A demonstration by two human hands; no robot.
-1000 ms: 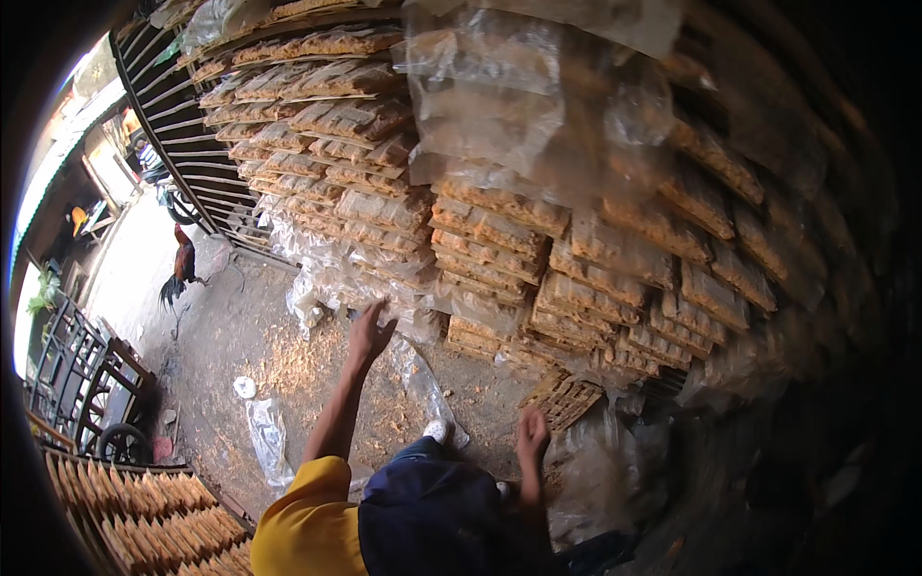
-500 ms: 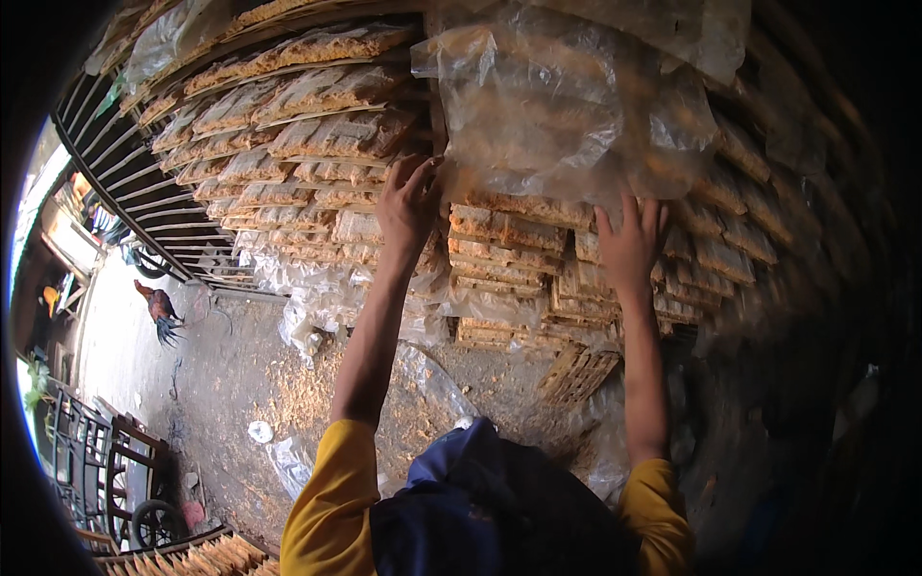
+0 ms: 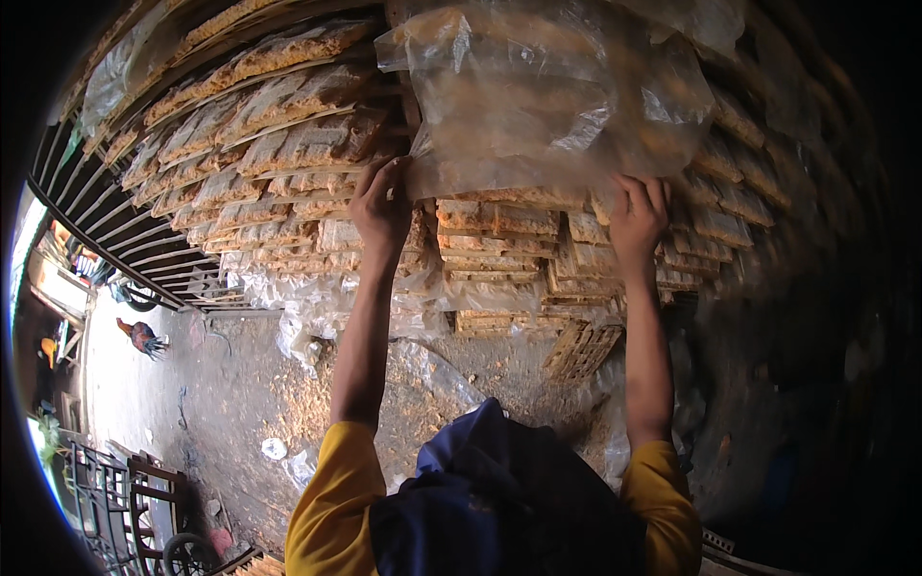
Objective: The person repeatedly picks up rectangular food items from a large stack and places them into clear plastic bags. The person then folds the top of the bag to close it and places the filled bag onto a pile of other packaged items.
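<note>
A dim storage shed with a dirt floor (image 3: 240,384) strewn with sawdust and scraps of plastic opens on the left to a bright yard behind a barred metal gate (image 3: 125,259). Nearest, yellow sleeves and a dark blue cloth sit at the lower edge, and both bare forearms reach upward. The left hand (image 3: 382,206) has its fingers curled around the lower left corner of a large clear, crinkled plastic bag of pale wooden sticks (image 3: 547,96); the right hand (image 3: 639,216) presses its fingers, slightly spread, under the lower right edge. The bag sits at the top of the stacked bundles of wooden sticks (image 3: 288,144), which rise as a wall behind it. It looks bulky, fairly heavy and slippery, its film liable to tear, so gripping beneath both bottom corners seems safest.
</note>
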